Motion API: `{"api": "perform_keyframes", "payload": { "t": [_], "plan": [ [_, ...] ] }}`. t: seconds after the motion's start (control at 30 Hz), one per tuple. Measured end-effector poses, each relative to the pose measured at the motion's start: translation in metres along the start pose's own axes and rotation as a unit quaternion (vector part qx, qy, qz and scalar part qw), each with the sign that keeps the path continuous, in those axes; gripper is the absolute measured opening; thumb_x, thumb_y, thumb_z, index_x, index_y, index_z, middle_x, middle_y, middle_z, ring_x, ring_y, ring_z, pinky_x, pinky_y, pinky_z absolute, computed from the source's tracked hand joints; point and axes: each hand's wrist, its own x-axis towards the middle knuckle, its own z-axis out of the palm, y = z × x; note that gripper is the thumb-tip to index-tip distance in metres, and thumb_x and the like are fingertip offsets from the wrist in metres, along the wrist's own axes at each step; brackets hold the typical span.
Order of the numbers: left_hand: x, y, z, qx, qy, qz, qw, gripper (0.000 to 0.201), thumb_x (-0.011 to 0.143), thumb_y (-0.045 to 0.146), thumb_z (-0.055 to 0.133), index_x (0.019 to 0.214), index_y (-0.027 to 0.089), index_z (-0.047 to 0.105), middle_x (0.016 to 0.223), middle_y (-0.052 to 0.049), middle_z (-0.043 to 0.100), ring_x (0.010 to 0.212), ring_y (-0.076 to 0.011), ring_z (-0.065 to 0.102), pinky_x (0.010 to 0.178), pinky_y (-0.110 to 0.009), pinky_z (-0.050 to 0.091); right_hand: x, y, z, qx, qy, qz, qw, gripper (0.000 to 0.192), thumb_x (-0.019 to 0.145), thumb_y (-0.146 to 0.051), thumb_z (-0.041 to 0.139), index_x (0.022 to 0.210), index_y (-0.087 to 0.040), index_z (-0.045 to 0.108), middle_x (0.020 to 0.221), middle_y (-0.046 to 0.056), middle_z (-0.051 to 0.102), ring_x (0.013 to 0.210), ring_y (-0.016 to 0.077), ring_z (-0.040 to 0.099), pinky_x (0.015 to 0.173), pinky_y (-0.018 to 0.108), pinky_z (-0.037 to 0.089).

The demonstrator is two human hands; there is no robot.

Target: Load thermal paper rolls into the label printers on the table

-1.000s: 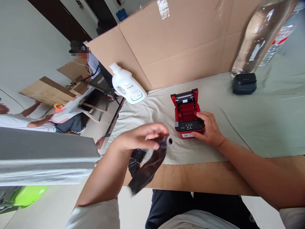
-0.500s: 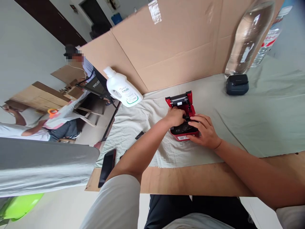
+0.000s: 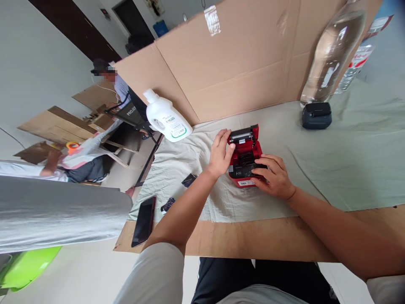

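A small red and black label printer (image 3: 246, 182) sits on the cloth with its lid (image 3: 243, 135) raised, a metal roller showing inside the lid. My left hand (image 3: 220, 153) is at the lid's left edge, fingertips by its upper corner and thumb on the inner side. From the right, my right hand (image 3: 274, 176) grips the printer's body, fingers over the top and thumb at the front near a white label. Dark parts fill the open bay; their details are hard to make out. Left of the printer lies a small black piece (image 3: 189, 180).
A phone (image 3: 144, 221) and a dark patterned bundle (image 3: 167, 205) lie at the left. A white jug (image 3: 167, 116) leans against the cardboard wall (image 3: 240, 63). At right are a large clear bottle (image 3: 335, 50), a smaller bottle and a dark blue device (image 3: 317, 115). Other people are beyond the table's left side.
My left hand has come out of the printer's bay and moved to the left edge of the raised lid. My right hand stays on the printer's body.
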Motion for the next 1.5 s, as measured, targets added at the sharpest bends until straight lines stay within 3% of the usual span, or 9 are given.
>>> {"api": "perform_keyframes", "payload": {
  "t": [0.2,0.37,0.47,0.77,0.97,1.1,1.23,1.3,1.5],
  "plan": [
    [-0.057,0.018,0.000,-0.011,-0.002,0.035,0.999,0.055,0.102,0.050,0.022,0.131,0.016,0.054,0.119,-0.015,0.064,0.117,-0.0255,0.057,0.103,-0.043,0.043,-0.001,0.000,0.000,0.010,-0.005,0.024,1.000,0.020,0.087,-0.038,0.067,0.104,-0.027,0.068,0.128,0.009,0.063,0.130,0.0322,0.051,0.104,0.054,0.048],
    [-0.084,0.021,0.020,-0.004,0.040,0.020,0.999,0.051,0.101,0.049,0.029,0.134,0.015,0.050,0.128,-0.019,0.060,0.129,-0.0287,0.052,0.107,-0.048,0.040,-0.002,0.006,0.007,0.011,-0.007,0.058,0.998,0.067,0.081,-0.057,0.070,0.135,-0.023,0.049,0.132,0.016,0.060,0.126,0.0368,0.055,0.101,0.061,0.048],
    [-0.087,0.018,0.037,0.005,0.090,0.011,0.996,0.051,0.101,0.047,0.029,0.135,0.015,0.048,0.128,-0.020,0.059,0.130,-0.0290,0.052,0.107,-0.048,0.040,-0.001,0.008,0.008,-0.005,-0.015,0.076,0.997,0.081,0.078,-0.066,0.069,0.139,-0.019,0.043,0.125,0.019,0.062,0.120,0.0376,0.060,0.098,0.059,0.050],
    [-0.089,0.013,0.047,0.027,0.128,0.004,0.991,0.049,0.100,0.049,0.030,0.127,0.015,0.052,0.119,-0.019,0.064,0.124,-0.0283,0.057,0.104,-0.047,0.043,0.004,0.009,0.002,-0.049,-0.021,0.061,0.997,0.080,0.072,-0.067,0.074,0.131,-0.020,0.050,0.110,0.014,0.071,0.105,0.0341,0.068,0.089,0.050,0.053],
    [-0.093,0.011,0.053,-0.062,0.142,-0.038,0.987,0.056,0.098,0.056,0.033,0.132,0.015,0.047,0.129,-0.021,0.057,0.132,-0.0297,0.050,0.110,-0.050,0.039,0.001,0.013,0.004,0.014,-0.011,0.058,0.998,0.069,0.080,-0.063,0.069,0.130,-0.019,0.051,0.115,0.015,0.068,0.112,0.0340,0.064,0.091,0.052,0.053],
    [-0.100,0.008,0.059,-0.185,0.120,-0.180,0.959,0.083,0.087,0.074,0.044,0.145,0.015,0.037,0.150,-0.022,0.040,0.142,-0.0345,0.038,0.114,-0.050,0.035,-0.009,0.023,0.007,0.069,-0.002,0.183,0.981,0.050,0.098,-0.056,0.040,0.128,-0.018,0.052,0.125,0.017,0.061,0.113,0.0293,0.061,0.086,0.047,0.055],
    [-0.101,0.012,0.056,-0.329,0.030,-0.254,0.909,0.081,0.086,0.075,0.048,0.145,0.020,0.044,0.145,-0.015,0.053,0.136,-0.0320,0.047,0.117,-0.047,0.033,-0.015,0.029,0.013,0.039,-0.094,0.349,0.932,0.048,0.101,-0.054,0.028,0.110,-0.021,0.061,0.103,0.013,0.070,0.093,0.0266,0.067,0.081,0.045,0.056],
    [-0.100,0.017,0.051,-0.369,0.011,-0.270,0.889,0.079,0.085,0.072,0.052,0.145,0.021,0.045,0.144,-0.013,0.055,0.136,-0.0315,0.048,0.118,-0.046,0.032,-0.015,0.028,0.014,0.037,-0.130,0.371,0.919,0.051,0.101,-0.055,0.025,0.105,-0.022,0.064,0.099,0.012,0.073,0.093,0.0280,0.069,0.082,0.046,0.056],
    [-0.091,0.028,0.035,-0.463,0.033,-0.268,0.844,0.089,0.071,0.053,0.080,0.147,0.025,0.044,0.157,-0.009,0.043,0.147,-0.0313,0.035,0.122,-0.041,0.028,-0.012,0.020,0.009,0.083,-0.115,0.350,0.926,0.054,0.102,-0.054,0.023,0.122,-0.022,0.062,0.114,0.012,0.073,0.106,0.0283,0.069,0.091,0.047,0.056]
  ]
}}
